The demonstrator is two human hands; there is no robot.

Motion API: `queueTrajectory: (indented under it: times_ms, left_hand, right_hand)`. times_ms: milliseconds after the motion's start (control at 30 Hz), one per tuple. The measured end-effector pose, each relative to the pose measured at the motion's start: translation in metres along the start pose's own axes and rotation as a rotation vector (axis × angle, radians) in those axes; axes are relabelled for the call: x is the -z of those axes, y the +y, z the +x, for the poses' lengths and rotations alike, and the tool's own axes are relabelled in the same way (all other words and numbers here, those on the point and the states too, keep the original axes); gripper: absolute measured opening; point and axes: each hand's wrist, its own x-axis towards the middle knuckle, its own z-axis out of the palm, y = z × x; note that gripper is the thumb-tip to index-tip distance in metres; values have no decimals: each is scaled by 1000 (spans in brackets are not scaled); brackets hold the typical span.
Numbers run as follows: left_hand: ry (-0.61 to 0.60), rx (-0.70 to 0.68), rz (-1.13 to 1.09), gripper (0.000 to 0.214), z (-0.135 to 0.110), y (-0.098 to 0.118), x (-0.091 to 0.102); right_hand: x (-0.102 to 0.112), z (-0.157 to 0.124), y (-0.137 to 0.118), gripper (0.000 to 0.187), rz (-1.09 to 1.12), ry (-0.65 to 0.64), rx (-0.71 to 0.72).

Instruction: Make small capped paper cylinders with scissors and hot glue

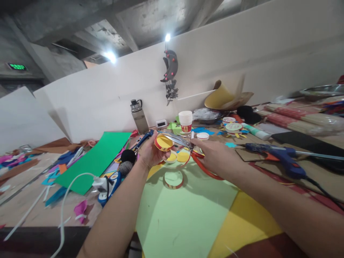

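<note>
The scissors (189,146) lie right of the yellow disc (163,141), their long axis running from the far left, where the blades reach the disc's right rim, to the near right, where the orange handles slope down; whether the blades touch that rim or only overlap it in view, I cannot tell. The left hand (149,152) is the nearer to the disc, its grip closed around the left and near edge and holding it tilted above the surface (17,209). The right hand (212,154) has its grip wrapped about the handles, though how far the blades are parted is hard to make out. Below the disc and a little nearer, a green disc (173,178) rests on a pale green sheet (185,211), with a yellow sheet (252,222) to the right. Left on the surface are a green sheet (96,157) and a power strip (114,184); right, a glue gun (282,157); far, a bottle (139,118) and stacked cups (185,122). A white partition (115,96) closes the far side, with a dark moon (172,66) hanging before it, under a concrete ceiling (153,18)
</note>
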Motion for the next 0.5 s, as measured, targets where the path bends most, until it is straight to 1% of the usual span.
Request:
queueTrajectory:
  times_ms: [233, 333, 500]
  left_hand:
    - [54, 20, -13, 72, -1, 4, -3]
    - [59, 12, -8, 69, -2, 4, -1]
    - [51, 31, -45, 72, -2, 5, 2]
  right_hand:
    - [-3, 1, 4, 49, 1, 25, 20]
    - [-6, 2, 5, 49, 5, 35, 36]
    - [-9, 2, 7, 46, -11, 23, 2]
